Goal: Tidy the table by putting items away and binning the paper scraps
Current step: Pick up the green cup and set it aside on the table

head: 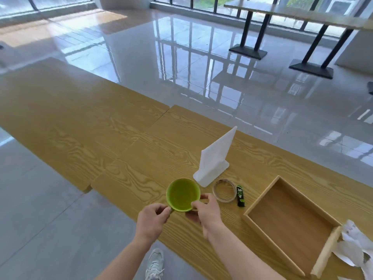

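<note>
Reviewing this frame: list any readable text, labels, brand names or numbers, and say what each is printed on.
No text can be read for certain.
Small green and black packet, beside the tape roll: white characters, too blurred to read.
Paper scraps, right of the wooden box: dark markings, not legible.
Green cup, held by the left hand and right hand: no lettering shows.
White stand: blank.

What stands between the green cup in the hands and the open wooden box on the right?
The roll of clear tape and the small black and green packet lie on the table between the green cup and the open wooden box. Both are low and flat, so both hands could probably carry the cup over them.
</note>
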